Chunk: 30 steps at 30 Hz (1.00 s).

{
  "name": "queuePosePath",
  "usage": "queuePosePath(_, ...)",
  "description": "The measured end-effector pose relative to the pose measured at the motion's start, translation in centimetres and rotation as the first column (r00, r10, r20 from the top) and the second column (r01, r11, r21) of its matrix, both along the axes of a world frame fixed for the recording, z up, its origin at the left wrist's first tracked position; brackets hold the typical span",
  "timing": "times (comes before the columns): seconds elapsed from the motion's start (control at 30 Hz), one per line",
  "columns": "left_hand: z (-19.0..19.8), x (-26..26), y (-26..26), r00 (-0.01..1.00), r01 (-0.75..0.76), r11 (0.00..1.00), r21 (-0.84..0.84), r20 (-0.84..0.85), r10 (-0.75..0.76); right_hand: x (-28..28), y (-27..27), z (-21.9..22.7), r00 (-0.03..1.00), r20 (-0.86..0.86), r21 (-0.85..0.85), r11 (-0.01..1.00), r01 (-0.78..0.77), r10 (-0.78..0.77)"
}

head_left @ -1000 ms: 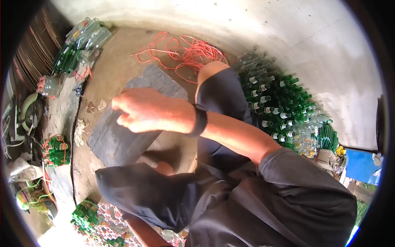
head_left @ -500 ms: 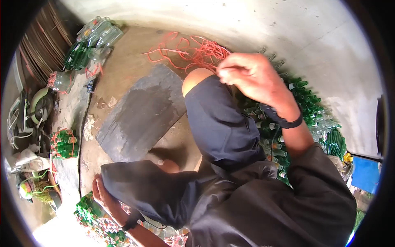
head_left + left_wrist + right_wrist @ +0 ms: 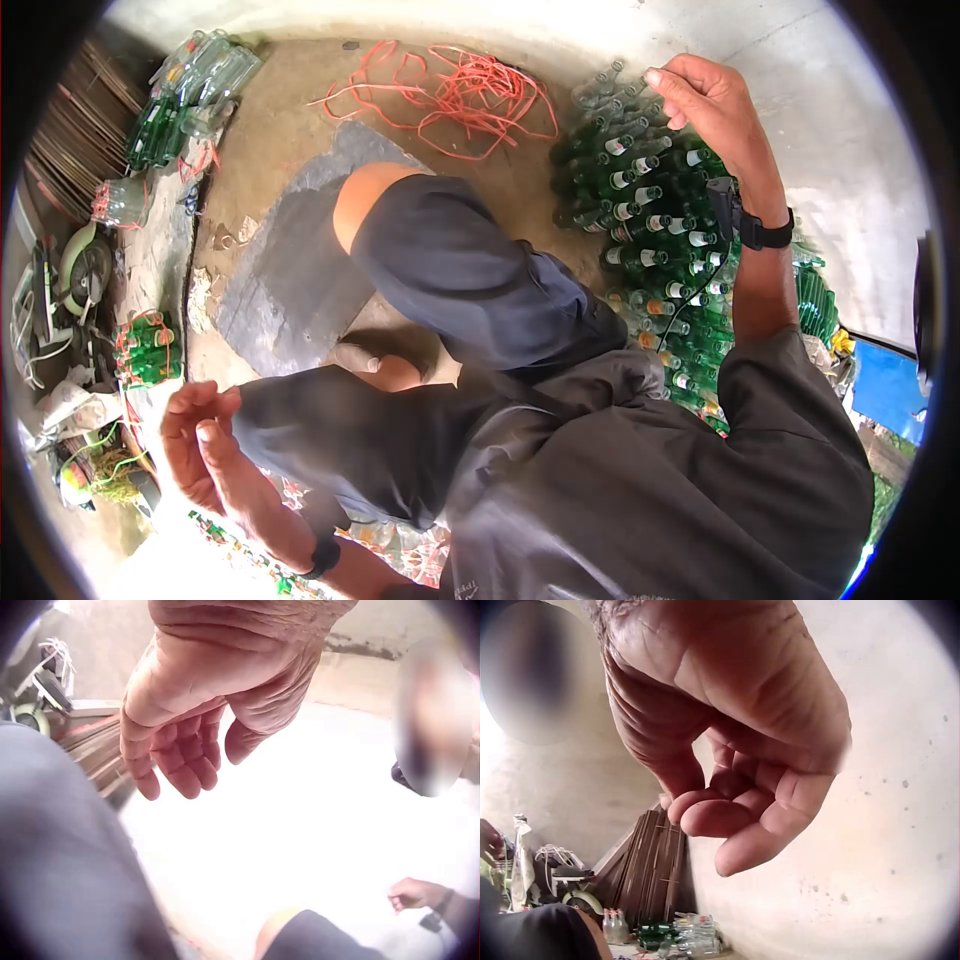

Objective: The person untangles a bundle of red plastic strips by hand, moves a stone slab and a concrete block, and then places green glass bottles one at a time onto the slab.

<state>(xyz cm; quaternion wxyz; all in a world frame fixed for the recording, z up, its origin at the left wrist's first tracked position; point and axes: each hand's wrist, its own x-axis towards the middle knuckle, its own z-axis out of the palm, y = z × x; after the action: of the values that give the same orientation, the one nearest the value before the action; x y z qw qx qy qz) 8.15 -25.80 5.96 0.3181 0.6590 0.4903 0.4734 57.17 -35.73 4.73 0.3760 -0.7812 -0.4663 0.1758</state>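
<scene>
The right hand [image 3: 718,115] is held up near the pale wall [image 3: 835,150], by the packed green bottles [image 3: 648,257] lined along the right side, its fingers loosely bent and its thumb close to the index finger; whether these 2 touch cannot be told. The left hand [image 3: 222,465] is held beside the left knee [image 3: 265,412], fingers loosely bent and thumb apart. On the floor [image 3: 290,105], a dark stone slab [image 3: 290,265] is partly hidden by the right knee [image 3: 370,205], with tangled red twine [image 3: 487,90] seen beyond.
</scene>
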Motion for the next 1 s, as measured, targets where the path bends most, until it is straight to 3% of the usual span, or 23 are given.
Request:
queuePosePath(0.07, 2.7, 3.3, -0.8, 0.98, 0.052, 0.997, -0.053, 0.194, -0.041, 1.0, -0.4, -1.3, 0.999, -0.032, -0.013, 0.999, 0.039, -0.04)
queuePosePath(0.13, 4.1, 4.4, -0.3, 0.912, 0.352, 0.93, 0.11, 0.184, -0.367, 1.9, -0.8, -2.9, 0.99, -0.106, -0.058, 0.994, 0.09, -0.095)
queuePosePath(0.2, 6.2, 6.8, -1.0, 0.904, 0.413, 0.879, 0.24, 0.006, -0.427, 3.0, -1.6, -4.8, 0.988, -0.106, -0.097, 0.99, 0.101, -0.111)
queuePosePath(0.23, 6.7, 7.5, -0.8, 0.904, 0.413, 0.879, 0.238, 0.004, -0.426, 3.3, -1.9, -5.3, 0.987, -0.101, -0.134, 0.984, 0.114, -0.128)
queuePosePath(0.3, 7.2, 8.6, -0.6, 0.867, 0.435, 0.822, 0.367, 0.075, -0.493, 3.7, -2.9, -6.3, 0.986, -0.088, -0.201, 0.972, 0.122, -0.142)
queuePosePath(0.33, 6.5, 9.1, -0.7, 0.774, 0.415, 0.786, 0.458, 0.277, -0.569, 4.2, -3.6, -7.4, 0.978, -0.136, -0.249, 0.961, 0.119, -0.156)
queuePosePath(0.43, 6.1, 9.0, -0.7, 0.748, 0.475, 0.777, 0.413, 0.275, -0.604, 3.7, -5.1, -10.4, 0.975, -0.145, -0.336, 0.936, 0.11, -0.167)
queuePosePath(0.53, 5.6, 8.4, -0.5, 0.713, 0.539, 0.756, 0.371, 0.276, -0.645, 3.3, -6.2, -13.6, 0.942, -0.3, -0.426, 0.905, 0.007, -0.149)
queuePosePath(0.57, 5.8, 7.7, -0.8, 0.715, 0.558, 0.759, 0.336, 0.269, -0.645, 2.6, -6.5, -14.6, 0.969, -0.211, -0.428, 0.903, 0.025, -0.127)
queuePosePath(0.67, 5.8, 6.2, -0.9, 0.738, 0.573, 0.768, 0.287, 0.227, -0.636, 1.0, -6.5, -16.5, 0.957, -0.282, -0.43, 0.901, -0.059, -0.072)
queuePosePath(0.77, 4.1, 5.1, -1.5, 0.947, 0.251, 0.963, 0.096, 0.18, -0.265, -1.4, -6.6, -16.8, 0.922, -0.379, -0.515, 0.845, -0.141, -0.077)
queuePosePath(0.8, 4.9, 5.4, -3.0, 0.962, 0.272, 0.962, 0.015, 0.002, -0.272, -1.9, -6.9, -16.9, 0.933, -0.354, -0.518, 0.818, -0.251, 0.062)
queuePosePath(0.83, 3.8, 3.7, -3.2, 0.984, 0.175, 0.982, -0.066, -0.019, -0.177, -2.3, -7.2, -17.1, 0.924, -0.324, -0.52, 0.778, -0.353, 0.202)
queuePosePath(0.87, 4.1, 1.1, -3.3, 0.975, 0.22, 0.937, -0.27, 0.025, -0.222, -2.9, -7.7, -17.2, 0.886, -0.343, -0.502, 0.737, -0.453, 0.311)
queuePosePath(0.9, 3.6, -0.3, -3.9, 0.986, 0.154, 0.912, -0.381, 0.004, -0.165, -3.6, -8.5, -17.2, 0.838, -0.356, -0.483, 0.686, -0.544, 0.414)
queuePosePath(0.97, 0.5, -4.6, -5.5, 0.992, 0.123, 0.898, -0.423, 0.022, -0.125, -5.0, -10.9, -17.6, 0.775, -0.544, -0.5, 0.618, -0.606, 0.321)
queuePosePath(1.0, -0.5, -6.2, -6.6, 0.997, 0.061, 0.866, -0.496, -0.01, -0.076, -5.4, -11.5, -17.4, 0.77, -0.473, -0.568, 0.519, -0.638, 0.429)
